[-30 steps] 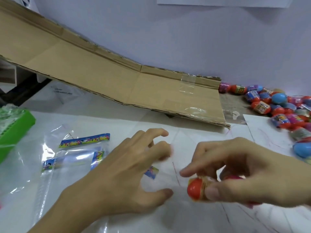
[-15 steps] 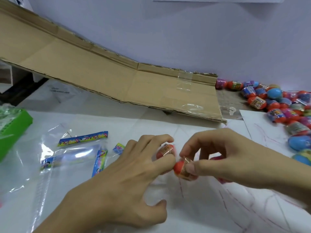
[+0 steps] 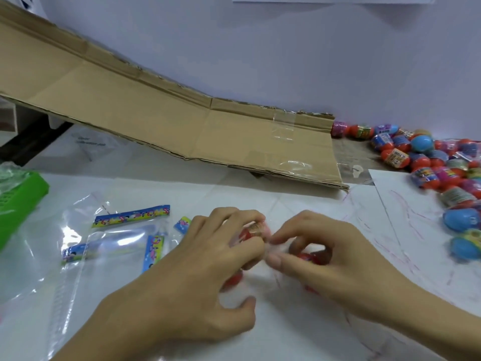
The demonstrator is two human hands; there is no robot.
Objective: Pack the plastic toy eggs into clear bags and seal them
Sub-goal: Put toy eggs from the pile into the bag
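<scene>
Left hand grips the bagged red plastic egg; right hand pinches the clear bag's mouth. Hold film taut before sealing.

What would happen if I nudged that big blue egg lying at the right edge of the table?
The blue egg would probably roll: it looks round, smooth and lies loose on flat white paper. Being shiny plastic, it is likely light and a bit slippery.

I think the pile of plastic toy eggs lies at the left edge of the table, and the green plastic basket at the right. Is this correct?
Not quite: the sides are swapped. The head view shows the pile of plastic toy eggs at the right edge of the table, and the green plastic basket at the left.
</scene>
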